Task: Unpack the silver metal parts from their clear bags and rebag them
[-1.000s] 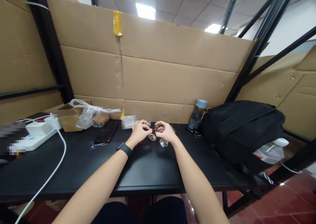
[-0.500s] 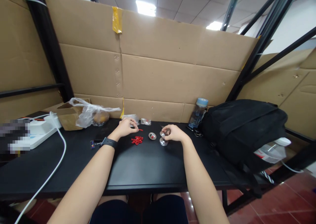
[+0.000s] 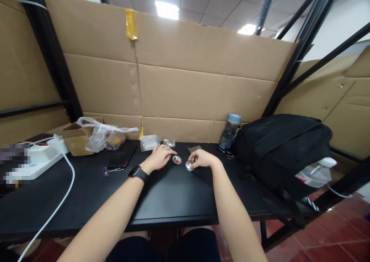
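Note:
My left hand [image 3: 160,157], a dark watch on its wrist, reaches with stretched fingers toward a small silver disc [image 3: 177,160]. This disc has a bit of red at its middle. Red cord [image 3: 162,168] shows under the palm, mostly covered by the hand. Farther right, my right hand [image 3: 201,158] has its thumb and fingers closed on another shiny silver disc [image 3: 189,166] at the tabletop. Whether a further disc lies beneath that one, I cannot tell.
Clear plastic packets [image 3: 150,142] and a brownish flat packet [image 3: 194,149] lie behind the hands. A phone-like black slab [image 3: 123,157], a keychain [image 3: 111,171] and a bagged item [image 3: 114,139] are left. A bottle [image 3: 230,131] and black backpack [image 3: 285,150] stand right.
My left hand has moved right and down over the red cord, and the red strand at its fingertips no longer shows. My right hand has brought its upper disc down to the lower one.

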